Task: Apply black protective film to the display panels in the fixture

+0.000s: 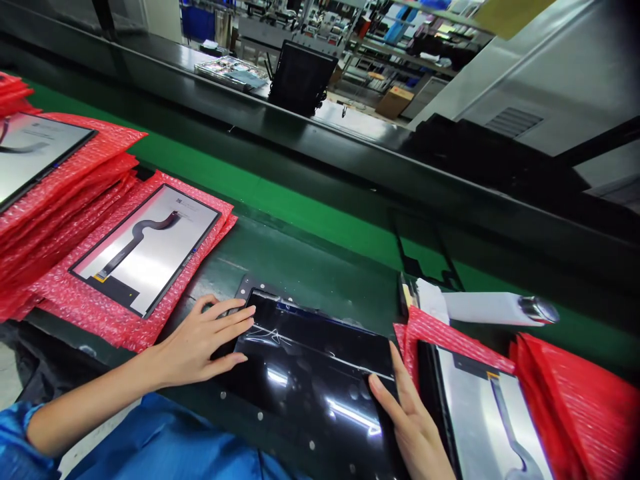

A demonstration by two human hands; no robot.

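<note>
A glossy black panel (320,380) lies in front of me on a dark plate with several holes, light reflecting off its face. My left hand (213,337) rests at its upper left corner, fingers apart, fingertips touching the edge. At the right edge, my right hand (413,420) has the panel between thumb and fingers. A silver-backed screen with a flex cable (160,247) sits on red bubble wrap (133,333) to the left. Another silver-backed screen (495,413) lies right of my right hand.
Stacked red bubble sleeves (65,220) stand at far left, more red sleeves (575,407) at right. A white cylindrical object (485,308) lies behind the right screen. Beyond the green strip (280,200) runs a dark ledge (300,150).
</note>
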